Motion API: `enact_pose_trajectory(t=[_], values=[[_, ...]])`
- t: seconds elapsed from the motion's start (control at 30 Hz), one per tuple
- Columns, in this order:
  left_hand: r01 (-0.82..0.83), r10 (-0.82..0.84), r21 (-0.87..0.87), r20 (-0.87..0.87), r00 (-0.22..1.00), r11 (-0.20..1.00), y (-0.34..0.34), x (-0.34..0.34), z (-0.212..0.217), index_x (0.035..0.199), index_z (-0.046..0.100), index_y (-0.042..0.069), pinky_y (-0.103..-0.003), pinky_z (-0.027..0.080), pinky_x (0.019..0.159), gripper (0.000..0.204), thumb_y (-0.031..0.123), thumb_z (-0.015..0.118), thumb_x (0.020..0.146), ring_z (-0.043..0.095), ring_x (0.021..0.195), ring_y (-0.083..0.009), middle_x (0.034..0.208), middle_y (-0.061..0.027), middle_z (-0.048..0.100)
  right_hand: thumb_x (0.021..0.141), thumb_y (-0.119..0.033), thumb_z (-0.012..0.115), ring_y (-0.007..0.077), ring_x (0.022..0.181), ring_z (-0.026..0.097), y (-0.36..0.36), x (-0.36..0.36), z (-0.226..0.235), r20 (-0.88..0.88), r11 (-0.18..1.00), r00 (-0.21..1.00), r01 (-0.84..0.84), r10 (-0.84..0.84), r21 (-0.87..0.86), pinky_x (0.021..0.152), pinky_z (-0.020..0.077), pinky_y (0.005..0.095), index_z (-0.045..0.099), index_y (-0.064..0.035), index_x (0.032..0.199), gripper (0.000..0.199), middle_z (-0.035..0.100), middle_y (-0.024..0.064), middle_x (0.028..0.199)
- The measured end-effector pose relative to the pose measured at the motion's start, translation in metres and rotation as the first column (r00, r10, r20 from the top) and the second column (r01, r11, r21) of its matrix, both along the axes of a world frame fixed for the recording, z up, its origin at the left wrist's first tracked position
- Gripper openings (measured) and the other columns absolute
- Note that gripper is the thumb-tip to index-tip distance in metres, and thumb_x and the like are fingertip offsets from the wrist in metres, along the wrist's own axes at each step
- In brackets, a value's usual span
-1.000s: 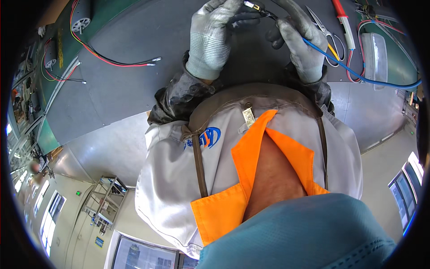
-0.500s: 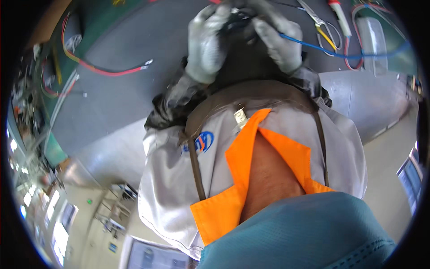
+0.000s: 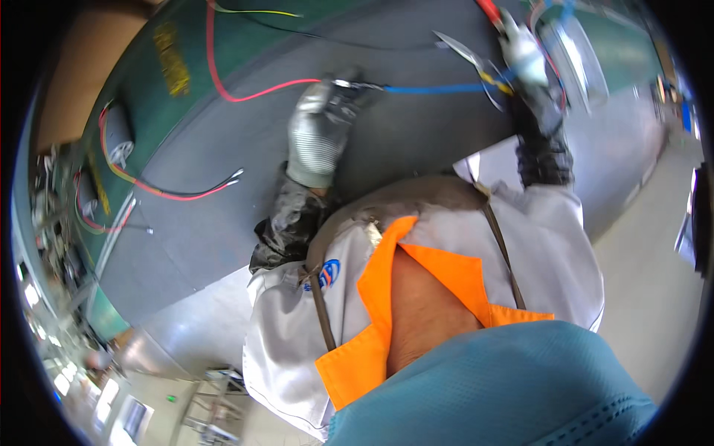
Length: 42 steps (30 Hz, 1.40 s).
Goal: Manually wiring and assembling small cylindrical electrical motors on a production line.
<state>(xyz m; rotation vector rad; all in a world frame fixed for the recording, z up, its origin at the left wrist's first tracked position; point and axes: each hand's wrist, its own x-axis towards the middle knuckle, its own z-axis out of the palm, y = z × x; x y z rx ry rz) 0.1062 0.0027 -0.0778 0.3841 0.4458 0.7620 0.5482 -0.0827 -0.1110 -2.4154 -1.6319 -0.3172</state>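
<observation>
Pinches a dark connecting piece (image 3: pixel 366 85) in the narrow grip of the left hand (image 3: pixel 316 134), above the grey desk (image 3: pixel 223 134). Holds that piece with its long axis sideways, roughly in line with a blue cable (image 3: pixel 439 89) stretched almost straight to the right. Has a red wire (image 3: pixel 275 91) on the opposite side, leading left from the fingertips and then curving up toward the far side of the desk.

Has the right hand (image 3: pixel 524 56) well apart from the left, off to the right and farther from the body, at a red-ended tool (image 3: pixel 487 9) slanting up and left from the fingers. Cannot tell, through the blur, the state of the right grip: wrapped around the tool or merely against it. Has the connecting piece left of the right hand and closer to the body, so clearly nearer the left hand.

Has scissors (image 3: pixel 465 50) between the two hands, much nearer the right, with tips aimed up and left and handles just beside the cable; cannot tell over or under. Has a clear plastic box (image 3: pixel 573 63) just right of the right hand, and a grey motor (image 3: pixel 117 137) with coloured leads far to the left
</observation>
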Motion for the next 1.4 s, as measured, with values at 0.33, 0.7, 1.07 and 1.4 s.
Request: enact_pose_trajectory(t=[0.33, 0.7, 1.07, 1.4], values=[[-0.078, 0.081, 0.125, -0.017, 0.997, 0.989, -0.014, 0.0, 0.008, 0.121, 0.063, -0.001, -0.056, 0.05, 0.105, 0.03, 0.024, 0.054, 0.107, 0.062, 0.122, -0.0322, 0.13, -0.02, 0.066, 0.092, -0.013, 0.069, 0.0058, 0.083, 0.058, 0.171, -0.11, 0.065, -0.824, 0.84, 0.386, -0.511, 0.414, 0.183, 0.075, 0.0502, 0.0226, 0.061, -0.0132, 0.144, 0.053, 0.072, 0.0025, 0.109], [0.272, 0.211, 0.772, -0.462, 0.862, 0.575, -0.005, -0.009, 0.016, 0.124, 0.054, -0.006, -0.059, 0.044, 0.109, 0.026, 0.012, 0.047, 0.106, 0.058, 0.124, -0.0442, 0.131, -0.0276, 0.06, 0.094, -0.015, 0.063, 0.0321, 0.093, 0.071, 0.203, -0.161, 0.084, -0.383, 0.822, 0.78, -0.563, 0.495, -0.086, 0.082, 0.0533, 0.0432, 0.063, -0.0169, 0.137, 0.043, 0.074, 0.0132, 0.1], [0.167, -0.151, 0.16, -0.103, 0.983, 0.973, 0.004, 0.0, 0.014, 0.128, 0.062, -0.002, -0.057, 0.044, 0.112, 0.047, 0.038, 0.047, 0.11, 0.06, 0.125, -0.0371, 0.133, -0.0215, 0.064, 0.079, -0.006, 0.066, 0.0314, 0.097, 0.068, 0.0, -0.097, 0.064, 0.121, 0.994, 0.992, 0.01, -0.023, 0.108, 0.087, 0.0534, 0.0399, 0.05, -0.0106, 0.148, 0.072, 0.069, 0.0133, 0.103], [0.286, 0.514, 0.635, -0.76, 0.397, 0.718, 0.03, 0.006, 0.05, 0.099, 0.072, -0.009, -0.037, 0.053, 0.067, 0.035, 0.024, 0.06, 0.1, 0.067, 0.072, -0.0227, 0.083, -0.0119, 0.072, 0.1, -0.03, 0.063, 0.0308, 0.092, 0.07, -0.002, -0.208, 0.083, -0.581, 0.61, 0.211, -0.41, 0.787, 0.678, 0.081, 0.0561, 0.0401, 0.072, -0.0063, 0.106, 0.026, 0.072, 0.0125, 0.096]])
